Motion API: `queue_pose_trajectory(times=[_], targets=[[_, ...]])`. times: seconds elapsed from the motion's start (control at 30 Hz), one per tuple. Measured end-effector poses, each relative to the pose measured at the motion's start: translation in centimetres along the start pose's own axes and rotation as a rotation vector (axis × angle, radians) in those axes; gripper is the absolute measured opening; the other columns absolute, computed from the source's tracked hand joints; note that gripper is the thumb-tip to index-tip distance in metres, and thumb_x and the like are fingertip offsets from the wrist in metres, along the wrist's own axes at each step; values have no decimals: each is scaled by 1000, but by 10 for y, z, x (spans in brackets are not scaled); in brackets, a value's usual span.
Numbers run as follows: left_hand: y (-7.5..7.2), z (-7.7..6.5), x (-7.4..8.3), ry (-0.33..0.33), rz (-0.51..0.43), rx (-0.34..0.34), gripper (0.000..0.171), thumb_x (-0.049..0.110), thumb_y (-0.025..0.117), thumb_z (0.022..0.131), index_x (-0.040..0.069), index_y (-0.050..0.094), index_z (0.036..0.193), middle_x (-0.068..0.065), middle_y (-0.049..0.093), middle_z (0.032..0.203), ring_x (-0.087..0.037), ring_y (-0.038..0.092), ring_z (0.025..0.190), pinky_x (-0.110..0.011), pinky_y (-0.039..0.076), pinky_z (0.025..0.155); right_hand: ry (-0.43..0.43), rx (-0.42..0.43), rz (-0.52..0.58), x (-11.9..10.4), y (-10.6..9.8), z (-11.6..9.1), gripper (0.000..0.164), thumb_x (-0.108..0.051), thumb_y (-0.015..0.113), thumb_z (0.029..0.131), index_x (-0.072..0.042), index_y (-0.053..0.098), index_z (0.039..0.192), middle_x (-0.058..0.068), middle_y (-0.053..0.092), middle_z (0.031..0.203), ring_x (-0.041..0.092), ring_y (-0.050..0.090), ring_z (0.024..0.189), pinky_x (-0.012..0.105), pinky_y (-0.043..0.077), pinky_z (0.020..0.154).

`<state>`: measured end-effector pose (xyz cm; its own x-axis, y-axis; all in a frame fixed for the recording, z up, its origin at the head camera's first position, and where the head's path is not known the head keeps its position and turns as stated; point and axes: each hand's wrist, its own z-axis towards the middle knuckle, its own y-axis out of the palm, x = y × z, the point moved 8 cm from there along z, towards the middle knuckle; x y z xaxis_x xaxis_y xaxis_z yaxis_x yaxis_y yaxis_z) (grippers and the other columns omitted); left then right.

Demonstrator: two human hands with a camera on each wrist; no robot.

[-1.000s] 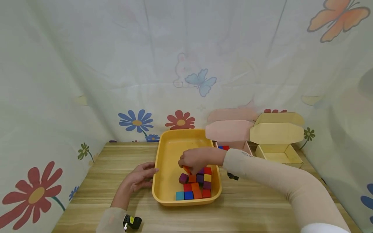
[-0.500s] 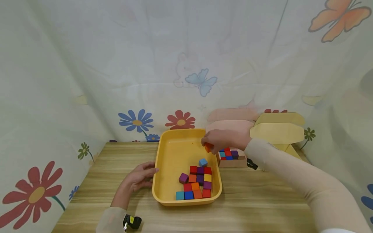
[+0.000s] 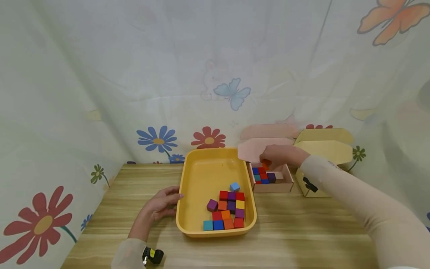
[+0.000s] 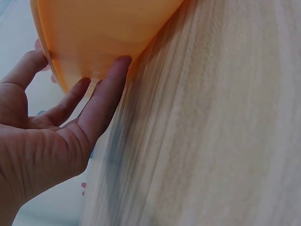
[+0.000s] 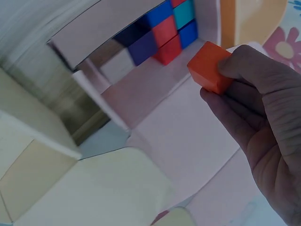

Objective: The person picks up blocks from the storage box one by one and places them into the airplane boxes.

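R hand [image 3: 281, 155], orange cube [image 5: 209, 68] pinched betw. thumb & fingers, has just swung from yellow tray [image 3: 201, 175] to above pink box [image 3: 273, 188] — so cube's across, seemingly not yet set down — while L hand [image 3: 164, 203] holds tray's left edge, thumb over rim.

Soft, rather dim light, perhaps from above, left a faint sheen on my wooden surface [image 3: 289, 228] and bleached the curtain [image 3: 151, 74]. The wide head view stretched the red flower [image 3: 43, 223] at the left edge. In the left wrist view, my left hand [image 4: 51, 146] sat in shade over smeared grain; beside my dusky right hand [image 5: 268, 108], the orange block [image 5: 205, 68] stayed bright.
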<state>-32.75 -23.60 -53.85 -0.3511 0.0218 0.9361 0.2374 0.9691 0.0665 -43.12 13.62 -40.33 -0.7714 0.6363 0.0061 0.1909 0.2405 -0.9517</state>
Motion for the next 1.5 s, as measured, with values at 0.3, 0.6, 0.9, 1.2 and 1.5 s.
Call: queue_pose_trajectory(times=[0.3,0.6,0.9,1.2,1.5], targets=[[-2,1,1,0,3,16,64,19,66,100,0,34,153,-26,57,136,-30,66,110,-52,59,88,102,-100,-4,25,22,-2,13,-9,80,86,-16,73,95,-5,61,78,17,56,74,28,53,69],[-3,1,-3,-13,5,24,66,20,67,99,1,35,153,-26,57,136,-31,66,111,-52,59,88,126,-12,-26,21,38,4,11,-11,78,90,-10,73,99,0,60,87,18,55,78,29,53,76],[-3,0,-1,-7,14,27,66,21,67,99,1,36,153,-26,56,137,-30,66,111,-51,59,88,143,99,-84,18,48,10,19,-13,81,87,-9,69,101,3,65,87,20,57,76,36,57,78],[-3,-1,0,-9,8,42,64,20,67,99,1,36,153,-25,57,137,-30,66,110,-51,59,88,142,158,9,21,55,11,12,-10,79,89,-10,70,97,0,65,78,19,57,72,32,56,74],[-2,-1,-2,-5,-2,19,66,20,67,99,1,35,153,-25,58,135,-29,67,108,-51,59,88,123,63,99,23,59,-3,39,-17,84,86,-9,68,120,3,68,96,18,56,82,37,57,83]])
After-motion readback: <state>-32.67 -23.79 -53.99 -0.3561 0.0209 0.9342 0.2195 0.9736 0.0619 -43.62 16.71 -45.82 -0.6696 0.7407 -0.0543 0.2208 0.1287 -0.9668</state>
